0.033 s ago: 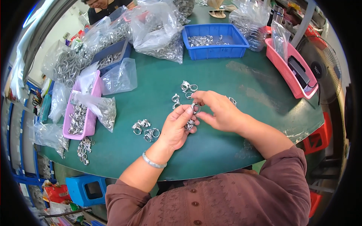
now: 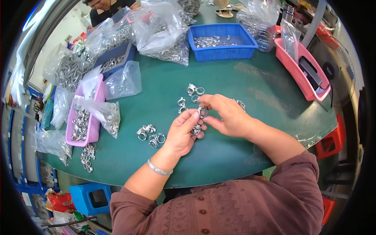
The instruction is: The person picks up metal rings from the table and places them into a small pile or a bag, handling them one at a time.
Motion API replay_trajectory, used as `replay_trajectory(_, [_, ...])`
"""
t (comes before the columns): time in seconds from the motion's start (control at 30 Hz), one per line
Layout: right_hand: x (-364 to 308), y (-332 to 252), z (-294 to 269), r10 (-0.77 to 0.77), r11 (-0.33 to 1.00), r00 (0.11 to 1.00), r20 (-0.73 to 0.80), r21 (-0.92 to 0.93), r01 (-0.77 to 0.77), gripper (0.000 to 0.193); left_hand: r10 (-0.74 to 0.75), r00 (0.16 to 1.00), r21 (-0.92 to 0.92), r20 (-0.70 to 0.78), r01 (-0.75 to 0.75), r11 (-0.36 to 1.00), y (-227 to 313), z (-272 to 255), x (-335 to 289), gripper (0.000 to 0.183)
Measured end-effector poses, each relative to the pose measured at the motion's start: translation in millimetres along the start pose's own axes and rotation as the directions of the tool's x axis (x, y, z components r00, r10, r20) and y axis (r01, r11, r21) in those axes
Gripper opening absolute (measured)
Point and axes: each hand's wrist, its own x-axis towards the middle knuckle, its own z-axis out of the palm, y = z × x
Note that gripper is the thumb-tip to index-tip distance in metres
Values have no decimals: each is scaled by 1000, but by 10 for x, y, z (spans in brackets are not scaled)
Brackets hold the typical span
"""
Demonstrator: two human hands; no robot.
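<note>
My left hand (image 2: 182,131) is closed, its thumb and forefinger at a small silver ring-shaped metal clamp (image 2: 202,112). More metal clamps (image 2: 195,130) are tucked in its curled lower fingers. Around the raised clamp, the thumb and fingers of my right hand (image 2: 225,115) bend in from the right; its fingertips partly hide the contact. Just beyond the hands lie several loose clamps (image 2: 191,89). A small group of clamps (image 2: 157,140) rests left of my left hand, and another clamp (image 2: 241,105) shows behind my right hand.
A blue tray (image 2: 223,54) with metal pieces stands far off. Bulging clear bags (image 2: 164,37) and a purple basket (image 2: 97,129) of clamps occupy the left. On the right are a pink basket (image 2: 299,80) and a fan (image 2: 333,64). A person (image 2: 111,11) sits across the green table (image 2: 156,90).
</note>
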Motion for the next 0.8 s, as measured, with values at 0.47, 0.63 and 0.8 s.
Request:
replay_trajectory(0.47, [-40, 45, 43, -53, 993, 995, -80, 99, 61, 50, -85, 988, -321, 127, 122, 939, 27, -97, 16, 19])
replay_trajectory(0.63, [48, 240, -27, 116, 992, 993, -36, 51, -114, 33, -166, 983, -318, 80, 183, 930, 39, -104, -2, 22])
replay_trajectory(0.8, [366, 499, -22, 238, 954, 962, 136, -220, -205, 28, -125, 991, -269, 49, 133, 954, 40, -71, -17, 18])
